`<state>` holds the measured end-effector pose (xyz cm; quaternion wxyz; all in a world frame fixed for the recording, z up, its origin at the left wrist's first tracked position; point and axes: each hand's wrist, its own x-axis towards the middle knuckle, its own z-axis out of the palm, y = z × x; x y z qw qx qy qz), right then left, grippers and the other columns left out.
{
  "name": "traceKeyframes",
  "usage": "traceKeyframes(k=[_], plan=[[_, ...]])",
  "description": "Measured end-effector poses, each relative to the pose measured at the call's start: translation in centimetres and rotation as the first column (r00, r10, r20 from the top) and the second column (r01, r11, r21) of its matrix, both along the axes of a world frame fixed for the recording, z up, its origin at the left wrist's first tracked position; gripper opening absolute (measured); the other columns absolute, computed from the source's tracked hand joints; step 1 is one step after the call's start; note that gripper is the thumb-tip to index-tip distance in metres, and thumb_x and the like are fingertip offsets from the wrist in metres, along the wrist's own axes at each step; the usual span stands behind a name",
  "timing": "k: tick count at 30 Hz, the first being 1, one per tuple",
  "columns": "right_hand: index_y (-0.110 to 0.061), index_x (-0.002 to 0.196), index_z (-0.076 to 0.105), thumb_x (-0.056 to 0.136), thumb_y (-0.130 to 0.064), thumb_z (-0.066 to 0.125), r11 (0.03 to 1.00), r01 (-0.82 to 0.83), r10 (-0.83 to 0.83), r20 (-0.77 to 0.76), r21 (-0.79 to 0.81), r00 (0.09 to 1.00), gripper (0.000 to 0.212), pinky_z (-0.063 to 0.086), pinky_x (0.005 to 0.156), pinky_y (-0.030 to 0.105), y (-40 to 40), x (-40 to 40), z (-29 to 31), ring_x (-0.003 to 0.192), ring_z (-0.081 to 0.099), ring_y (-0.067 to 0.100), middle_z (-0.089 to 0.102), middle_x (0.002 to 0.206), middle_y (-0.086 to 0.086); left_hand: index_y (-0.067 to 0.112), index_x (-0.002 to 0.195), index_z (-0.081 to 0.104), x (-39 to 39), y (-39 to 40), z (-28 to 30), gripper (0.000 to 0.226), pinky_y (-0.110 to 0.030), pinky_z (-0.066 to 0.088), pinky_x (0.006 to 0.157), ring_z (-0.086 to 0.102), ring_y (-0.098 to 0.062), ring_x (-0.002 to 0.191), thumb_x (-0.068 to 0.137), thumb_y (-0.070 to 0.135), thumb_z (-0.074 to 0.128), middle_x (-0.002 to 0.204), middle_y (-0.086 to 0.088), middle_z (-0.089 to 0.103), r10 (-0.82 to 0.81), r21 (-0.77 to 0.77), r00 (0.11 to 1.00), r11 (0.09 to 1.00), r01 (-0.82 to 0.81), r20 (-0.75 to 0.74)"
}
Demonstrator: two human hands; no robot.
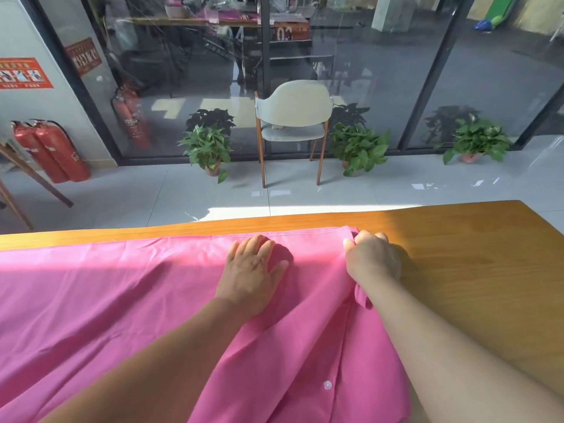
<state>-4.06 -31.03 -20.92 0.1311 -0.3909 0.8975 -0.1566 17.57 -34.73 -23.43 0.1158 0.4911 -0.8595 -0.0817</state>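
Note:
A large pink cloth point(122, 294) with a white button point(327, 384) near its front edge lies spread over the wooden table point(476, 270), covering the left and middle. My left hand point(251, 273) lies flat on the cloth near its far edge, fingers straight and spread. My right hand point(370, 257) is at the cloth's far right corner, fingers curled, gripping the fabric's edge there. A small fold of pink fabric bunches under my right wrist.
Beyond the table's far edge is tiled floor with a pale chair point(293, 123), three potted plants point(207, 148), a glass wall, and red fire extinguishers point(52, 151) at the left. Bare wood shows on the table's right side.

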Motion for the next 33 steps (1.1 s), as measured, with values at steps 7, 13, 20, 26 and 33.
traceKeyframes(k=[7, 13, 20, 26, 33], plan=[[-0.017, 0.112, 0.062, 0.102, -0.036, 0.042, 0.997, 0.006, -0.011, -0.060, -0.083, 0.998, 0.030, 0.035, 0.075, 0.033, 0.4, 0.0, -1.0, 0.108, 0.058, 0.032, 0.057, 0.120, 0.007, 0.019, 0.138, 0.052, -7.5, -3.9, 4.3, 0.039, -0.027, 0.036, 0.101, 0.048, -0.021, 0.126, 0.104, 0.017, 0.034, 0.142, -0.002, 0.051, -0.046, 0.239, 0.997, 0.969, 0.059, -0.061], [-0.018, 0.105, 0.059, 0.101, -0.027, 0.040, 0.986, 0.026, -0.030, -0.025, -0.163, 0.999, 0.021, 0.034, 0.074, 0.032, 0.5, -0.7, -1.6, 0.105, 0.057, 0.032, 0.060, 0.113, 0.006, 0.023, 0.127, 0.060, -13.1, -6.3, 5.3, 0.032, -0.030, 0.046, 0.073, 0.057, -0.022, 0.092, 0.104, 0.025, 0.038, 0.119, -0.005, 0.062, -0.050, 0.389, 0.998, 0.919, 0.059, -0.033], [-0.019, 0.113, 0.054, 0.103, -0.038, 0.041, 0.980, -0.011, 0.009, -0.011, -0.199, 1.000, 0.025, 0.029, 0.072, 0.033, 0.9, -1.1, -1.4, 0.109, 0.059, 0.031, 0.064, 0.115, 0.006, 0.014, 0.112, 0.067, -16.4, -7.2, 5.7, 0.033, -0.030, 0.044, 0.072, 0.053, -0.021, 0.088, 0.097, 0.038, 0.050, 0.102, -0.005, 0.060, -0.156, 0.497, 0.980, 0.864, 0.077, 0.120], [-0.020, 0.098, 0.047, 0.103, -0.039, 0.040, 0.974, 0.003, 0.013, 0.068, -0.227, 0.998, 0.020, 0.032, 0.068, 0.033, 1.1, -1.2, -1.3, 0.100, 0.062, 0.032, 0.066, 0.100, 0.007, 0.015, 0.103, 0.072, -16.6, -8.2, 6.3, 0.029, -0.042, 0.054, 0.089, 0.066, -0.028, 0.102, 0.090, 0.038, 0.060, 0.107, -0.008, 0.070, 0.034, 0.644, 0.998, 0.765, 0.010, -0.056], [-0.023, 0.097, 0.048, 0.102, -0.036, 0.045, 0.962, 0.016, 0.038, 0.191, -0.273, 0.981, 0.014, 0.035, 0.068, 0.034, 1.4, -1.4, -1.3, 0.096, 0.060, 0.030, 0.060, 0.090, -0.001, 0.014, 0.081, 0.066, -15.8, -8.4, 6.8, 0.035, -0.028, 0.043, 0.066, 0.056, -0.022, 0.069, 0.083, 0.048, 0.072, 0.079, -0.006, 0.064, 0.139, 0.722, 0.989, 0.681, -0.126, 0.042]])
